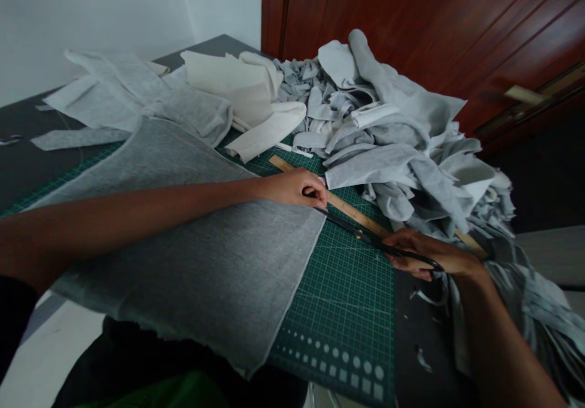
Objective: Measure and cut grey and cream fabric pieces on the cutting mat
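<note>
A large grey fabric sheet (192, 243) lies over the green cutting mat (347, 298) and hangs off the near table edge. My left hand (295, 186) reaches across it and pinches its far right corner with closed fingers. My right hand (429, 255) grips the handles of black scissors (361, 232), whose blades point left toward that corner. A wooden ruler (347, 205) lies diagonally on the mat, just behind the scissors.
A heap of grey fabric scraps (393, 133) fills the right side of the table and spills over its edge. White and grey cut pieces (237, 91) lie at the back. A dark wooden door (457, 30) stands behind. Small offcuts dot the dark tabletop near my right wrist.
</note>
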`<act>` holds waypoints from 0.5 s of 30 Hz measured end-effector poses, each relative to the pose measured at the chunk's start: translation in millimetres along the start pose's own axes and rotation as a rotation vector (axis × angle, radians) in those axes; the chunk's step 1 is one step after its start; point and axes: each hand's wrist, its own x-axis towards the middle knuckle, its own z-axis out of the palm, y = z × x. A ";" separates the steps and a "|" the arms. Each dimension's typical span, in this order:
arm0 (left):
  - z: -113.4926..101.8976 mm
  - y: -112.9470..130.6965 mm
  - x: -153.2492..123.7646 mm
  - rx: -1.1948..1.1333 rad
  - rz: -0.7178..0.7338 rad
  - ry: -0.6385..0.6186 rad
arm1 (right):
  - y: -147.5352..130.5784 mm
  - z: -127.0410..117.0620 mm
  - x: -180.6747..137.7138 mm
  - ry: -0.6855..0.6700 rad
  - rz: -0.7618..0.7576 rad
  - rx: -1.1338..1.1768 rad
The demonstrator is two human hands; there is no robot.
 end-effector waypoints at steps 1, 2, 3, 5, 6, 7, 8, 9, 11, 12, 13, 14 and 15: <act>0.1 -0.2 0.3 0.006 0.005 0.000 | 0.1 -0.2 0.2 0.013 -0.007 -0.006; 0.1 -0.1 0.6 0.012 0.009 0.000 | -0.2 -0.2 0.3 0.021 -0.014 -0.013; 0.0 0.0 0.7 0.017 0.014 0.001 | -0.8 -0.3 0.4 0.019 -0.017 -0.020; -0.2 0.4 0.9 0.025 0.022 0.006 | -2.8 -0.4 0.9 -0.009 -0.014 -0.027; -0.4 0.5 0.8 0.026 0.027 0.010 | -3.8 -0.5 1.1 -0.026 -0.007 -0.026; -0.6 0.6 0.8 0.026 0.032 0.011 | -4.5 -0.6 1.4 -0.039 0.001 -0.021; -0.8 0.6 0.7 0.026 0.036 0.009 | -4.9 -0.7 1.5 -0.044 0.009 -0.011; -1.0 0.5 0.6 0.029 0.037 0.008 | -4.8 -0.8 1.6 -0.046 0.017 0.001; -1.2 0.0 0.5 0.039 0.034 0.004 | -3.6 -0.9 1.6 -0.047 0.031 0.023; -1.3 -0.2 0.5 0.046 0.028 0.003 | -2.7 -1.0 1.5 -0.045 0.035 0.031; -1.3 -0.4 0.6 0.052 0.023 0.001 | -1.8 -1.1 1.4 -0.041 0.038 0.035; -1.3 -0.5 0.7 0.054 0.019 -0.001 | -1.0 -1.2 1.2 -0.035 0.039 0.036; -1.3 -0.6 0.8 0.054 0.018 -0.002 | -0.4 -1.3 1.1 -0.031 0.041 0.033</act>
